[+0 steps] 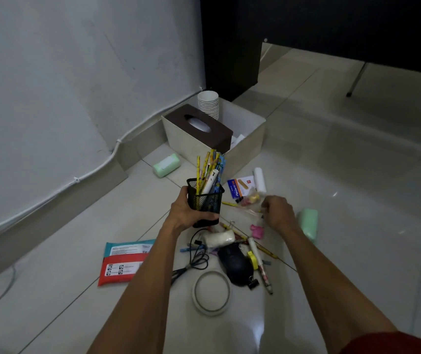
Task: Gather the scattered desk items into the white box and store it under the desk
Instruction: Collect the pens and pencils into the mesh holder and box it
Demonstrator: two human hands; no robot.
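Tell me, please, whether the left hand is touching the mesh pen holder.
Touching. The head view shows the left hand wrapped round the pen holder, with no gap between them.

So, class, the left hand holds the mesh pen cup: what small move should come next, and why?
Probably the right hand picks up the yellow pencil lying on the floor between the hands and drops it into the pen cup, which the left hand holds close by, already full of pencils.

Tiled floor (357, 175), white box (250, 141), wipes pack (124, 261), tape roll (212, 310), black mouse (235, 264)
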